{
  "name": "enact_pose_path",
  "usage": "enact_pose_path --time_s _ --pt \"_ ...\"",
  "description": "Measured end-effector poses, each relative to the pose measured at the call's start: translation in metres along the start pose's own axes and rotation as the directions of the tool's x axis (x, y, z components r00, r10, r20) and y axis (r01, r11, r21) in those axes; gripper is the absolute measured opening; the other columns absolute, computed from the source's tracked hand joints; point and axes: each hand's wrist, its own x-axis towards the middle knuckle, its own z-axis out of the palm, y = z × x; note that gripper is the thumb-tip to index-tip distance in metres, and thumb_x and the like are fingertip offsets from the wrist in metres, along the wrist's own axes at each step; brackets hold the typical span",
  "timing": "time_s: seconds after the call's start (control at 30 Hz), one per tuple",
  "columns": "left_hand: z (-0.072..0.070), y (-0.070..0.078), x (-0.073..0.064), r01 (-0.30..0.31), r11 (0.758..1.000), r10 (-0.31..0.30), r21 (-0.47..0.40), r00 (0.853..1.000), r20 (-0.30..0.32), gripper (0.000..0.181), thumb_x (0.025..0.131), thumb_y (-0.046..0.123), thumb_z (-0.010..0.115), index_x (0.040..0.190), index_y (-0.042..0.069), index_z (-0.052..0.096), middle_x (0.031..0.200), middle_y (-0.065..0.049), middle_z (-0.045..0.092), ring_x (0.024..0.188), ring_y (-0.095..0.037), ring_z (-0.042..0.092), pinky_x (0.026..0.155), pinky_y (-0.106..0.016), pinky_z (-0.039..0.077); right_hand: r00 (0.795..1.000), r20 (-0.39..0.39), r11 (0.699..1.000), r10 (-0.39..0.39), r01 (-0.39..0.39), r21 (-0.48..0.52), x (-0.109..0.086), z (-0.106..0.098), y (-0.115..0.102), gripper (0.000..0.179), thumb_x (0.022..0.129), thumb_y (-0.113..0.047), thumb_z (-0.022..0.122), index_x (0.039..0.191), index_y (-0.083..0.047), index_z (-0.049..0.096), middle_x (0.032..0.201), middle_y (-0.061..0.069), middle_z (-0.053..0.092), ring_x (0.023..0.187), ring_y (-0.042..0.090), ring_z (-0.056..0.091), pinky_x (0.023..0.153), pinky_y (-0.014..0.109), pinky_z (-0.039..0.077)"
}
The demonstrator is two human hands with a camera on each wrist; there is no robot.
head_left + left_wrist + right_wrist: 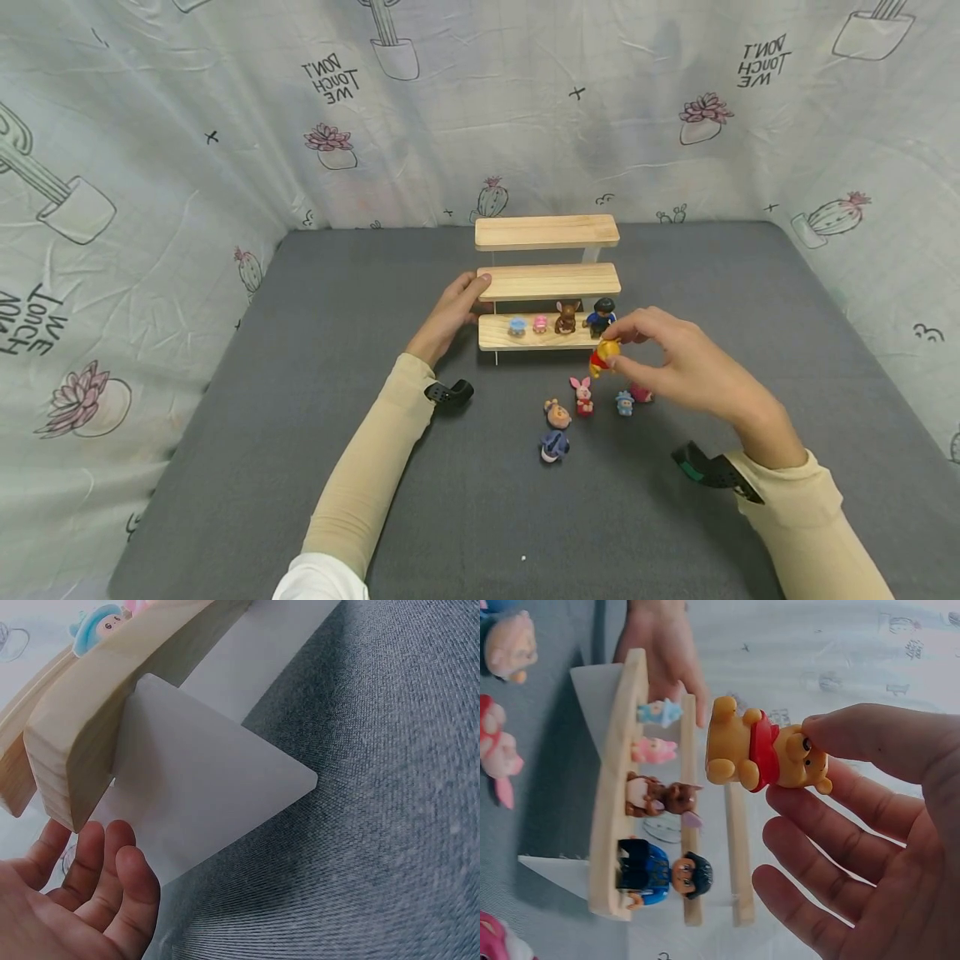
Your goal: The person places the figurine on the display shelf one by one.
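beige sleeves [375, 458], both forearms | white cloth [321, 578], left | black curved wrist pieces [450, 393] | green patch [691, 471], right, shape unclear

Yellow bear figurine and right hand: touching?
Touching: the right wrist view shows the right hand pinching the yellow bear figurine by its head.

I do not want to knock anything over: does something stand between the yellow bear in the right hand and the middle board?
Yes: the dark-haired figure, at the right end of the bottom board, stands between the yellow bear and the middle board.
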Motion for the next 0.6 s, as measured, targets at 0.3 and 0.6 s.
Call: enact_pose_path --time_s 0.3,0.6 --pt "0.001 -0.001 0.000 -0.010 1.000 0.010 -0.007 1.000 -0.004 0.056 0.100 0.057 0.052 0.136 0.014 0.053 0.125 -0.011 0.061 0.106 -0.022 0.061 0.078 -0.032 0.050 0.997 -0.071 1.000 0.007 -0.007 0.001 0.007 -0.010 0.004 0.032 0.087 -0.004 0.077 0.116 -0.013 0.067 0.111 -0.001 0.066 0.102 0.011 0.055 0.084 0.029 0.045" --pt "0.001 -0.001 0.000 -0.009 1.000 0.009 -0.013 1.000 0.001 0.055 0.101 0.056 0.051 0.135 0.013 0.054 0.126 -0.011 0.062 0.110 -0.025 0.062 0.078 -0.032 0.050 0.995 -0.101 1.000 0.024 -0.024 0.003 0.014 -0.013 0.009 0.031 0.088 -0.006 0.077 0.117 -0.013 0.067 0.111 0.001 0.066 0.103 0.014 0.054 0.084 0.032 0.043"
